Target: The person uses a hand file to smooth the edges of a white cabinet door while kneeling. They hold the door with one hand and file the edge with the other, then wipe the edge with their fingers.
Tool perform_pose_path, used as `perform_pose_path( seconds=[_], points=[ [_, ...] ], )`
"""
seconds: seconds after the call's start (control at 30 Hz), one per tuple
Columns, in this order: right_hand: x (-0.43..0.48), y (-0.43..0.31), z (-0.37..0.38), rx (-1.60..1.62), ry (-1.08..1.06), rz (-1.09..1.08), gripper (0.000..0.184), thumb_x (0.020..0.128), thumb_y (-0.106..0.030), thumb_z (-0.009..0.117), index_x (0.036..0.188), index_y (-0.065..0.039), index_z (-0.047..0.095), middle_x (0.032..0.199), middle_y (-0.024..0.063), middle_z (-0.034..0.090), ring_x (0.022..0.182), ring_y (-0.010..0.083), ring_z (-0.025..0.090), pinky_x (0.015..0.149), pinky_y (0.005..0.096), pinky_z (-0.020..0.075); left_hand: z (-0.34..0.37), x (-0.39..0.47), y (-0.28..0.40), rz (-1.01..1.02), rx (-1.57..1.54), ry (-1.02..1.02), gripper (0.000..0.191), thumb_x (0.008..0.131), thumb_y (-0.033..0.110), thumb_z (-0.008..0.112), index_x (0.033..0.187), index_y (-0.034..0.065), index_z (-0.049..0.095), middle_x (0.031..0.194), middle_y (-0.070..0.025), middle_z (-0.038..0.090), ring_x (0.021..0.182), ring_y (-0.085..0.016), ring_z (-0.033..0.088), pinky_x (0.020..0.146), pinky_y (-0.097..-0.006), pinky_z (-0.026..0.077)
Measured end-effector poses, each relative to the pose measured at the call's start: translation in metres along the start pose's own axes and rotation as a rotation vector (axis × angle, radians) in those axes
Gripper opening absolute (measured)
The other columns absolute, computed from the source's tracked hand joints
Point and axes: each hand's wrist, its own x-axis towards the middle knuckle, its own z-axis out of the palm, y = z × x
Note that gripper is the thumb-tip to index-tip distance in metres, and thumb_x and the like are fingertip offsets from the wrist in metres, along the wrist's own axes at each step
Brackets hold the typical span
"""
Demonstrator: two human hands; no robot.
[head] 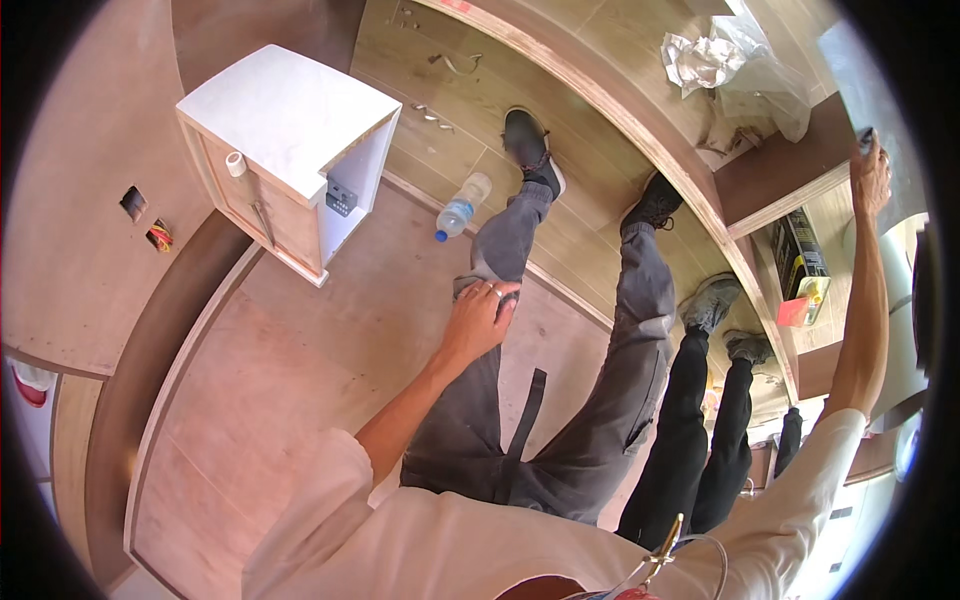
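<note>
My left hand (480, 315), with a ring on one finger, rests on my knee over the grey trousers (517, 247), its thumb apart from the fingers. At the far right rim my raised right hand (871, 184) is closed around a small dark object (867, 138), mostly hidden by the fingers. Beside that hand is a pale bluish smooth surface (862, 71); its material is unclear. Past my left knee a clear plastic bottle (461, 206) with a blue cap lies on its side.
A white-topped wooden cabinet (292, 112) stands on the bare wooden platform (247, 360). Wires (160, 235) show in a wall cutout. On the right, a curved wooden partition (600, 82) borders crumpled wrapping (701, 64) and a black-yellow box (799, 255). Another person's black-trousered legs (679, 442) stand beside mine.
</note>
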Motion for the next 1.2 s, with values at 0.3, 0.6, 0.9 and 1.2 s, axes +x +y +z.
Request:
perform_pose_path(
  seconds=[0.3,0.6,0.9,1.2],
  points=[
    [-0.094,-0.025,-0.209,0.168,-0.222,-0.013,0.038,0.101,-0.018,0.041,0.138,-0.016,0.048,0.127,0.0165,0.060,0.107,0.0367,0.061,0.082,0.0459,0.0513,-0.016,0.021,0.076,0.137,-0.512,-0.062,0.038,0.092,0.014,0.062,0.128,0.0048,0.055,0.123,-0.0184,0.059,0.116,-0.033,0.057,0.098,-0.0396,0.045],
    [-0.302,-0.274,-0.408,0.304,-0.637,-0.863,0.057,0.090,-0.016,0.057,0.145,-0.011,0.042,0.126,0.0138,0.057,0.106,0.0330,0.062,0.088,0.0442,0.0506,-0.054,-0.011,0.146,-0.345,-1.491,0.136,0.049,0.094,0.035,0.063,0.122,-0.0046,0.054,0.117,-0.0122,0.059,0.109,-0.019,0.054,0.094,-0.0335,0.044],
    [-0.209,-0.552,-0.239,1.270,-0.617,-0.591,0.028,0.091,-0.026,0.057,0.107,-0.005,0.066,0.089,0.0204,0.068,0.086,0.0350,0.066,0.076,0.0442,0.0510,-0.006,-0.017,-0.016,-0.901,-1.582,0.247,0.061,0.099,0.043,0.049,0.141,-0.0004,0.037,0.137,-0.0075,0.047,0.114,-0.021,0.052,0.095,-0.0386,0.046],
    [-0.200,-0.684,-0.209,1.870,-1.006,0.145,0.017,0.094,-0.010,0.060,0.106,0.001,0.065,0.094,0.0071,0.069,0.086,0.0139,0.068,0.078,0.0234,0.0517,0.012,-0.026,-0.084,-0.882,-1.722,0.272,0.054,0.102,0.037,0.046,0.140,-0.0004,0.039,0.141,-0.0110,0.046,0.127,-0.027,0.050,0.108,-0.0487,0.042]
  ],
)
